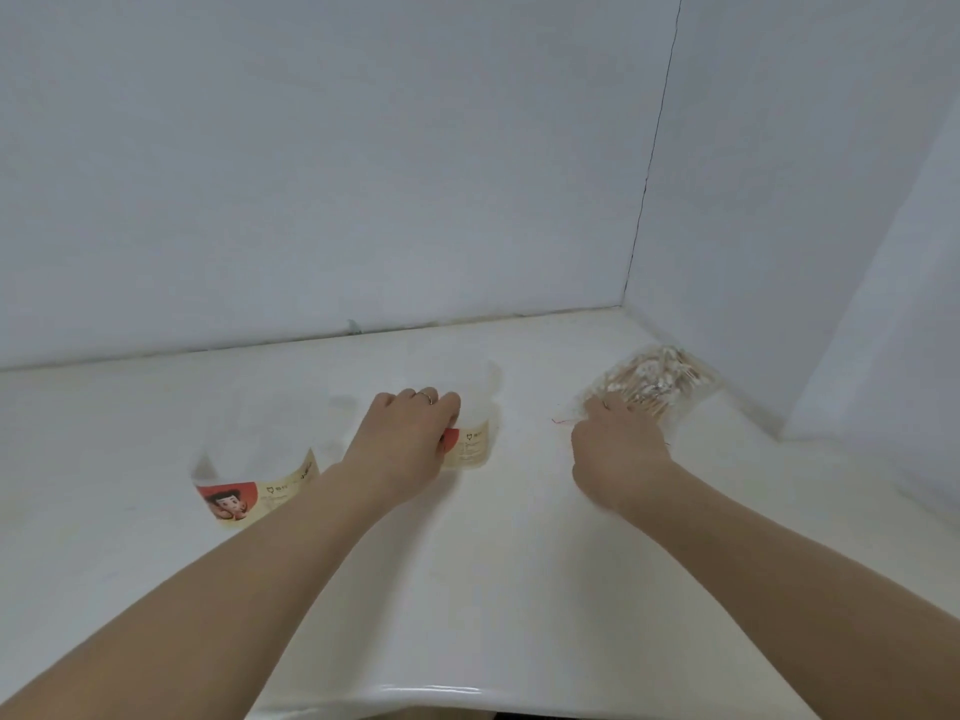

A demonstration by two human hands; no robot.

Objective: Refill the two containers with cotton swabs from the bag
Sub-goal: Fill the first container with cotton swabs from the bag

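Note:
Two clear plastic containers with red and cream labels stand on a white table. One container [254, 480] is at the left, apart from my hands. My left hand [402, 439] grips the side of the other container [475, 433] near the middle. To the right lies a clear bag [654, 387] holding a bundle of wooden-stick cotton swabs. My right hand [618, 449] rests on the bag's near end, fingers closed on the plastic. The fingertips are hidden behind the hand.
The white table [467, 589] meets a white back wall [311, 200] and a white side panel [831, 252] at the right, forming a corner behind the bag. The table's front edge [436, 691] is close to me.

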